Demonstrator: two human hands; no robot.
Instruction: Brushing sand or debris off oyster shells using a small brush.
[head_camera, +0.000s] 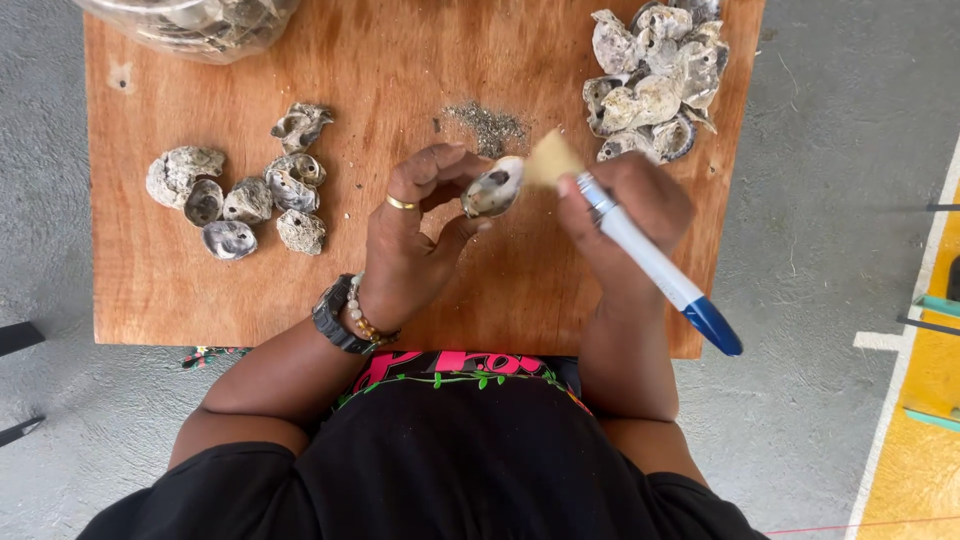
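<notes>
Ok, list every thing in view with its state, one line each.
left hand: grip shut on a shell, held above the board
right hand: grip shut on a paintbrush, bristles against the shell
left shell group: loose, spread out on the wooden board
right shell pile: heaped
grit: scattered
clear container: holds shells

Count on the board (250, 290): seven loose shells in the left group (245, 190). Right pile (655, 80): shells overlap, about ten, exact number cannot be told. One shell (493, 187) held. One brush (640, 245). One patch of grit (487, 125). One clear bag (200, 25) of shells, contents uncountable. Two hands: left (415, 235), right (630, 215).
</notes>
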